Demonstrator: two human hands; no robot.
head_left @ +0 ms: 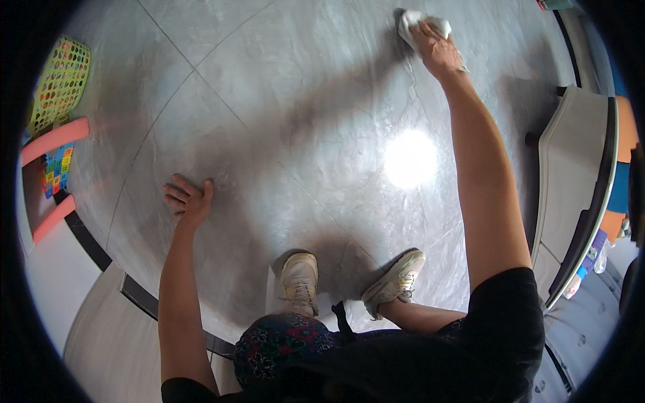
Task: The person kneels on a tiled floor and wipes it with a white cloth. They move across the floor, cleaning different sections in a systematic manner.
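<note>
My right hand [438, 49] stretches far forward and presses a bunched white cloth [410, 22] onto the grey tiled floor [312, 65]. A loose edge of the cloth trails beside my wrist. Over at the left, my left hand [190, 199] is held with its fingers apart and nothing in it; whether it touches the tiles I cannot tell. Between my arms, low in the view, are my two shoes, a left sneaker [300, 277] and a right sneaker [398, 282], both on the floor. A bright light reflection lies on the tiles beside my right forearm.
A yellow-green perforated plastic basket [63, 75] stands at the far left. Below it are pink padded bars [58, 138] and colourful interlocking plastic pieces [58, 169]. Along the right runs a low white cabinet [569, 166] with a dark-edged top. Behind it a tufted grey sofa [579, 337] shows.
</note>
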